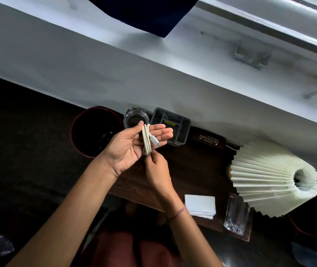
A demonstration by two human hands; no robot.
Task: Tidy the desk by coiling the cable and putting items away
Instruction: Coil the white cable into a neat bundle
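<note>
A white cable [146, 140] is wound in loops around the fingers of my left hand [132, 145], palm up, above the far edge of the dark wooden desk [192, 170]. Its white plug [155, 143] lies across my left fingers. My right hand [156, 170] is just below, its fingertips pinching the lower end of the coil. Behind the hands stands a grey plastic organiser box [180, 126] against the wall.
A dark round pot [94, 132] and a glass jar [134, 118] stand left of the organiser. A brown spectacle case [208, 140] lies to its right. A pleated white lampshade [275, 178], a folded white tissue [200, 206] and a clear glass [235, 214] occupy the right side.
</note>
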